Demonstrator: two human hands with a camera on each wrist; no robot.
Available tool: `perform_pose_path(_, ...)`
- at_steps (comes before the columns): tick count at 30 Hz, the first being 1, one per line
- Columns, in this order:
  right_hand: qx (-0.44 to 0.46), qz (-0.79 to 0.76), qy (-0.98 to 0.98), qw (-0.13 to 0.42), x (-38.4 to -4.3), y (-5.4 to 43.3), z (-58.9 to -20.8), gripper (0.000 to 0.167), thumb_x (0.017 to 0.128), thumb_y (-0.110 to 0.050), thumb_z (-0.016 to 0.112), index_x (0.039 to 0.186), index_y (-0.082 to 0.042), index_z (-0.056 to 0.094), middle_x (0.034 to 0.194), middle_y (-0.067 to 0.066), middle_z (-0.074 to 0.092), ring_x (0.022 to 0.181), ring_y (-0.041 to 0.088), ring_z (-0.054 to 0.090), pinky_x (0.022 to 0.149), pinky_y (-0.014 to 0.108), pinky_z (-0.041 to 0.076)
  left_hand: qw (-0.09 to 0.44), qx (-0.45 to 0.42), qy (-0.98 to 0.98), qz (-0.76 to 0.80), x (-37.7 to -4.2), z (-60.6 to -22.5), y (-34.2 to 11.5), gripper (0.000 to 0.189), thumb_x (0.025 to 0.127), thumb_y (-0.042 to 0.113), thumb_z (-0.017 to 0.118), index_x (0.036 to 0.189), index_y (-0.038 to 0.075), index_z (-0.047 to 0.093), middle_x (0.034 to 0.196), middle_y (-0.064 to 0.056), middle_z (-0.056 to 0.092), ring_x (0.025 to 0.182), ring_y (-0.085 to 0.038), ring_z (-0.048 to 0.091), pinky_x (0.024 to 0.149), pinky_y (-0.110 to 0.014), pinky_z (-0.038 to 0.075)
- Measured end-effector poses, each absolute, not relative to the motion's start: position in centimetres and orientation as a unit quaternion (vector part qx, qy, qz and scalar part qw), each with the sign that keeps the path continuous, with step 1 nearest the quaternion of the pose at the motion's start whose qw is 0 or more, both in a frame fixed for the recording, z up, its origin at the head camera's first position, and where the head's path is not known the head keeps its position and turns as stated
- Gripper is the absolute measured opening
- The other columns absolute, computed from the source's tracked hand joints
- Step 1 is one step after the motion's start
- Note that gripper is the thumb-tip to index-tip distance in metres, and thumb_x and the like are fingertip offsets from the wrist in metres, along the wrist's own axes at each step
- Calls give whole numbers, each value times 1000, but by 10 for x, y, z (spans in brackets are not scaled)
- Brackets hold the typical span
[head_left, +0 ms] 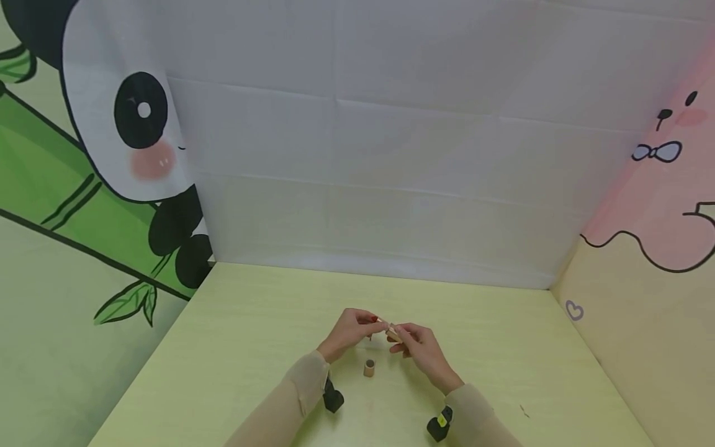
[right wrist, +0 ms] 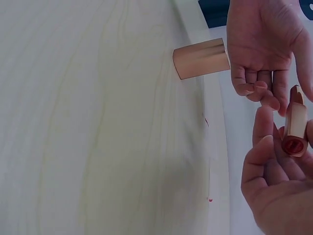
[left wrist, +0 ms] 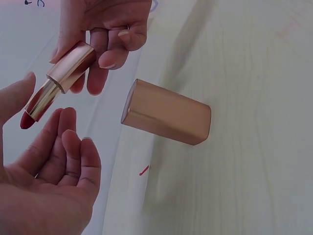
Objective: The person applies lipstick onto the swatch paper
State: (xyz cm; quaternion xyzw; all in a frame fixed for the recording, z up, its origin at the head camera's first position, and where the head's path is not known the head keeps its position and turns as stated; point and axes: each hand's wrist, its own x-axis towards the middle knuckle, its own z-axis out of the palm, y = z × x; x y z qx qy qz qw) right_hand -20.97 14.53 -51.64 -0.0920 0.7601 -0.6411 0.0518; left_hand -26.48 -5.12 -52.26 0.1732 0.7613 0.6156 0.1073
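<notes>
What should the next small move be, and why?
Probably the left hand should pinch the gold tube of the lipstick: it looks open right beside it, while the right hand grips the base and the cap stands apart on the table.

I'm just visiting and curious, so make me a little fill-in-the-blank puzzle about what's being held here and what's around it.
1. The lipstick is held at its lower end by the person's ____.
2. The color of its exposed tip is ____.
3. The lipstick's cap stands on the ____.
4. The black-and-white animal pictured on the left is a ____.

Missing words: right hand; red; table; panda.
</notes>
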Motion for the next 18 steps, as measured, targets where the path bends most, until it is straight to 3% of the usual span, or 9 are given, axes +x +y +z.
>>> perform_pose_path(7,-87,-635,766,58,-213,144,-527,37,98,-35,54,113,-3,65,108,17,67,82,25,67,70,34,50,112,198,751,620,-265,-523,-54,23,81,32,77,88,10,74,84,-3,70,80,-41,59,69,-50,49)
perform_pose_path(18,-104,-631,766,73,-209,142,-524,41,98,-35,53,114,0,66,101,15,66,84,24,65,76,41,51,113,210,743,626,-254,-509,-57,15,87,15,72,93,1,73,86,-7,69,78,-32,61,75,-59,47)
